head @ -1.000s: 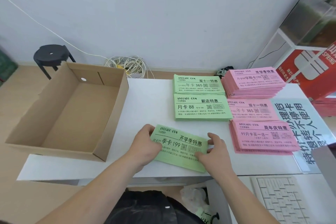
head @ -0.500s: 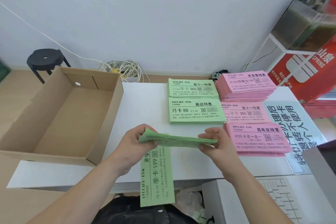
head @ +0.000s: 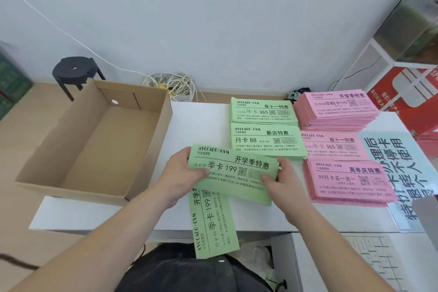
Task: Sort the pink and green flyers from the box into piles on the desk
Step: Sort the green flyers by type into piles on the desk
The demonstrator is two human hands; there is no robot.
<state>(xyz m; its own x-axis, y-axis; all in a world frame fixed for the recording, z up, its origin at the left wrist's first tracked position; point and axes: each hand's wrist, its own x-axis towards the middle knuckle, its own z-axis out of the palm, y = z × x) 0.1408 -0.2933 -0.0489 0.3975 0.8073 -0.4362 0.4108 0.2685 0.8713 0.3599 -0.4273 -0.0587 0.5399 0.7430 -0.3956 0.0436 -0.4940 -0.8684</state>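
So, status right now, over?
Left hand and right hand grip the green flyer stack. One loose flyer sticks out crosswise beneath, past desk edge.

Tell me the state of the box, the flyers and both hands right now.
Cardboard box: open, no flyers visible inside.
Green stack: held between both hands.
Loose green flyer: turned lengthwise, top hidden under the stack.
Left hand: grips the stack's left end.
Right hand: grips its right end.
Tallest pink pile: flat on desk, edges uneven.
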